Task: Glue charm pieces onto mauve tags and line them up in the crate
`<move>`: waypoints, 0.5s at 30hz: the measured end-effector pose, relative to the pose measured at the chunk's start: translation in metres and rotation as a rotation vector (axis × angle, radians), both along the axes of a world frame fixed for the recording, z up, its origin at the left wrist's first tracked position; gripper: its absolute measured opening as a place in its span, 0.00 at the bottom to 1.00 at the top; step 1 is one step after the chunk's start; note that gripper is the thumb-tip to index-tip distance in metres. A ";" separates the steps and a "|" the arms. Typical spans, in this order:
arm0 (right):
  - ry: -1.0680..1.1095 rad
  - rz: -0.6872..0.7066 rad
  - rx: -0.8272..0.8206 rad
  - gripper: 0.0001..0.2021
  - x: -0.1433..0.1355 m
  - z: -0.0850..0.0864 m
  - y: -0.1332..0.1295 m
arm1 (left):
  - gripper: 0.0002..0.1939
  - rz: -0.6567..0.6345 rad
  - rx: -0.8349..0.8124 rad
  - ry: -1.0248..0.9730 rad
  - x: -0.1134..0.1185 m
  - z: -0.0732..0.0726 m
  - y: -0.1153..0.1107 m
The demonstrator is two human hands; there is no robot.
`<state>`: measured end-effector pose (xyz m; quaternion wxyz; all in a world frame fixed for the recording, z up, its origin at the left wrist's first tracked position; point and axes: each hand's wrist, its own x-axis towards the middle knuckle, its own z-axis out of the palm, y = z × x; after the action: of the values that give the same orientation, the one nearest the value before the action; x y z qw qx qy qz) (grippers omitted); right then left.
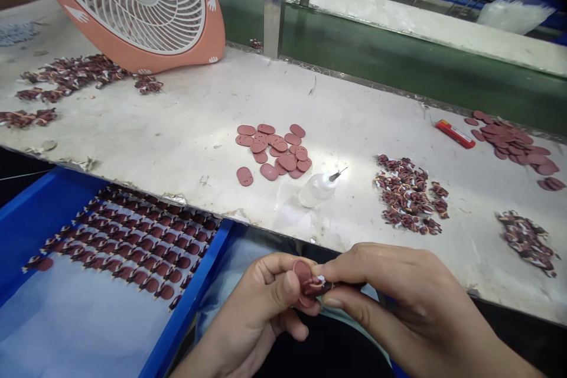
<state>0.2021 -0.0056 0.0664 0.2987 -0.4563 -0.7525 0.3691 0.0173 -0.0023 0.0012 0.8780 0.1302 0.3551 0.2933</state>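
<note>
My left hand [266,301] is closed on a reddish-brown oval disc [302,271], gripped between thumb and fingers. Thumb and fingertips of my right hand [390,289] pinch a small dark-red figurine [315,286] with a white patch, pressed against the disc's face. Both hands are in front of the table edge, above my lap. Beyond them on the table stands a translucent squeeze bottle [316,190] with a thin needle tip. A loose group of similar oval discs [287,162] lies behind the bottle. Several small figurines [405,195] are heaped to its right.
At the lower left, a blue tray [177,322] holds rows of discs with figurines on them. An orange fan [177,62] stands at the back left beside more figurines [75,74]. A red lighter [455,134] and more discs [514,142] lie at the right.
</note>
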 end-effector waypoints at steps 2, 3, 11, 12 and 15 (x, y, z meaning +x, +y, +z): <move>0.004 0.008 -0.007 0.13 0.000 0.000 0.001 | 0.16 0.000 -0.011 -0.003 0.000 -0.001 0.000; 0.004 0.013 -0.003 0.12 0.000 0.000 0.001 | 0.16 0.000 -0.018 -0.002 0.000 -0.001 0.000; -0.026 0.045 0.040 0.11 0.000 0.004 0.000 | 0.16 0.022 -0.041 0.002 -0.001 -0.004 -0.003; -0.029 0.047 0.059 0.11 0.001 0.004 -0.001 | 0.16 0.025 -0.037 -0.003 -0.001 -0.001 -0.003; -0.026 0.067 0.109 0.10 0.002 0.003 -0.007 | 0.16 0.051 -0.027 0.007 0.000 0.010 -0.002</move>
<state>0.2042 -0.0123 0.0696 0.3007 -0.4188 -0.7902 0.3312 0.0175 -0.0047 0.0112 0.8707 0.1101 0.3653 0.3102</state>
